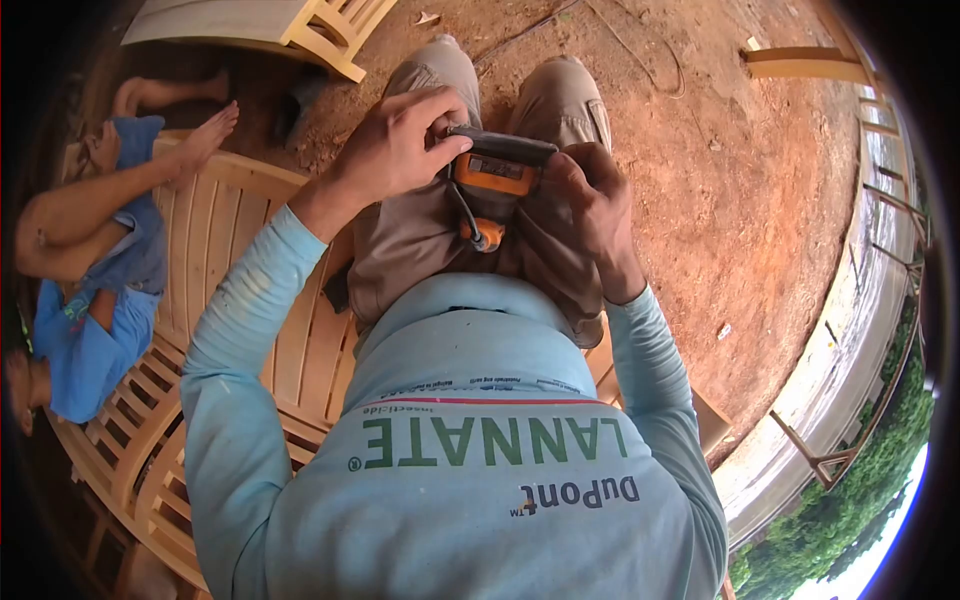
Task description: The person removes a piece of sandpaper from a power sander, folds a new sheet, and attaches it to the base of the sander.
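Observation:
Between my two hands, over my knees, is an orange and black power tool point(495, 175) with a dark flat pad along its far side. A grey cord curves down to its orange end. My left hand point(405, 140) has its thumb and fingers closed on the pad's left end. My right hand point(597, 205) is closed at the pad's right end, thumb against its edge. The tool rests on or just above my brown trousers point(400, 250); the exact contact is hidden.
I sit on a slatted wooden bench point(300, 350). Another person in blue clothes point(100, 330) sits at the left, a bare foot on the bench. Wooden furniture point(230, 22) stands at the upper left, a curved wooden piece point(810, 65) at the upper right. A cord lies on the dirt.

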The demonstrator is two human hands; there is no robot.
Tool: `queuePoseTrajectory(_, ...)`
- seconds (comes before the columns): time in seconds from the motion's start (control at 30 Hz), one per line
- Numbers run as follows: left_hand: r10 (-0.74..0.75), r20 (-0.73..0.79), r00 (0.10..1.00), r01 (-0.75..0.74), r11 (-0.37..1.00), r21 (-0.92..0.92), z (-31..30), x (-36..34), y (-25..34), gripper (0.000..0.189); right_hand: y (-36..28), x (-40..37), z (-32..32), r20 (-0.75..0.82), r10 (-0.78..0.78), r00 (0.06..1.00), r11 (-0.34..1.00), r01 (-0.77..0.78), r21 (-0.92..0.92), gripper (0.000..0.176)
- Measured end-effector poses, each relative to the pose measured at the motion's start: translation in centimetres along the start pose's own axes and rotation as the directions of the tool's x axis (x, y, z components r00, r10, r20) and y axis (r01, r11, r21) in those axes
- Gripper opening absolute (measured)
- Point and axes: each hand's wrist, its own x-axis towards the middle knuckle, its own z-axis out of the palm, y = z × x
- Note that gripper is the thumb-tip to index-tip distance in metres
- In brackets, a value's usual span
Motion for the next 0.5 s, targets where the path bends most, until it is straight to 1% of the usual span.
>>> queuePoseTrajectory(0.1,0.110,-0.014,0.994,-0.110,0.994,0.008,0.37,0.40,-0.54,0.023,1.01,0.63,0.34,-0.025,-0.038,0.999,0.999,0.038,-0.008,0.027)
queuePoseTrajectory(0.17,0.109,0.000,0.994,-0.109,0.994,0.013,0.16,0.39,-0.40,0.022,0.90,0.51,0.35,-0.030,-0.033,0.999,0.999,0.032,-0.041,0.027)
queuePoseTrajectory(0.27,0.107,-0.006,0.994,-0.107,0.994,0.011,0.26,0.31,-0.21,0.021,0.80,-0.14,0.70,-0.056,-0.073,0.996,0.996,0.070,-0.059,0.026)
queuePoseTrajectory(0.33,0.087,-0.023,0.996,-0.087,0.996,-0.006,0.50,0.13,-0.20,0.020,1.60,-0.10,0.70,-0.043,-0.228,0.973,0.961,0.218,-0.173,0.024)
queuePoseTrajectory(0.4,0.050,-0.042,0.998,-0.051,0.998,-0.038,0.74,-0.12,-0.19,0.019,1.71,-0.01,0.69,-0.038,-0.228,0.973,0.960,0.218,-0.173,0.023)
queuePoseTrajectory(0.47,0.048,-0.053,0.997,-0.050,0.998,-0.043,0.69,-0.27,-0.04,0.018,1.07,0.13,0.64,-0.049,-0.075,0.996,0.996,0.072,-0.060,0.022)
queuePoseTrajectory(0.5,0.049,-0.058,0.997,-0.052,0.998,-0.045,0.65,-0.32,0.03,0.018,1.18,0.19,0.60,-0.039,-0.060,0.997,0.997,0.058,-0.053,0.021)
